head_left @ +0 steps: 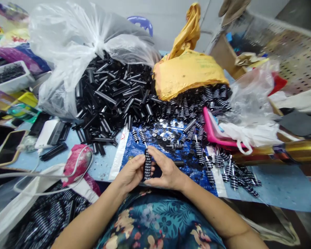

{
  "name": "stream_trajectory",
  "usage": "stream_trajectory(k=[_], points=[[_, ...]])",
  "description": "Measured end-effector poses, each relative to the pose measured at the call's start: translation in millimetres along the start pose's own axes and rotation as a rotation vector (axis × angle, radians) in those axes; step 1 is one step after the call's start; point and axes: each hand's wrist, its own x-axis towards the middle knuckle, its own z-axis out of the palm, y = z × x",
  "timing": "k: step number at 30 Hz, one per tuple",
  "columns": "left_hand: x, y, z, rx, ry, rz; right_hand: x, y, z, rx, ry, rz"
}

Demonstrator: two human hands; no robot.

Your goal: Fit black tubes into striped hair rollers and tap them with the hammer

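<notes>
Upright between my hands is a black ribbed roller (147, 167) with rows of white dots and a thin light rod at its top. My left hand (132, 173) pinches it from the left, thumb on its upper side. From the right, my right hand (167, 169) spans it, the forefinger near the top end and the thumb near the bottom. Some of its fingers are hidden behind the roller. Under and beyond the hands lies a blue plastic sheet (160, 147) with small round discs (164, 138) and more dotted rollers (197, 147) on it.
A clear plastic bag (64, 52) spills black tubes (114, 93) at the back left. Dotted rollers spill from a yellow sack (189, 72). A pink tray (209, 128) stands right; a phone (9, 148), power bank (48, 133) and white cable (52, 176) lie left.
</notes>
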Motion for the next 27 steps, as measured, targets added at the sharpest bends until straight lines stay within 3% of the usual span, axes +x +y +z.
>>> stream_trajectory(k=[3, 6, 8, 10, 12, 15, 20, 24, 27], points=[[1.3, -0.6, -8.8, 0.117, 0.095, 0.208, -14.3, 3.4, 3.5, -0.113, -0.020, 0.072], [-1.4, 14.2, -33.1, 0.482, 0.254, 0.525, -33.3, 8.9, 5.5, -0.308, -0.100, 0.184], [-4.8, 27.9, -52.7, 0.779, 0.349, 0.625, -41.6, 10.7, 4.4, -0.418, -0.155, 0.217], [-6.0, 39.1, -69.6, 1.035, 0.361, 0.611, -43.0, 10.1, 1.9, -0.460, -0.139, 0.215], [-3.4, 45.0, -81.1, 1.208, 0.296, 0.543, -37.7, 8.4, 0.0, -0.438, -0.049, 0.203], [4.9, 46.4, -88.2, 1.279, 0.210, 0.455, -23.1, 7.3, 1.7, -0.379, 0.055, 0.175], [14.3, 50.7, -87.3, 1.230, 0.164, 0.391, -5.0, 6.1, 8.6, -0.476, -0.172, 0.193], [21.7, 55.7, -87.3, 1.211, 0.116, 0.378, -4.2, -1.4, 11.7, -0.336, -0.091, 0.031], [29.1, 53.4, -84.6, 1.206, 0.102, 0.373, -7.2, -7.3, 18.8, -0.360, -0.192, -0.062]])
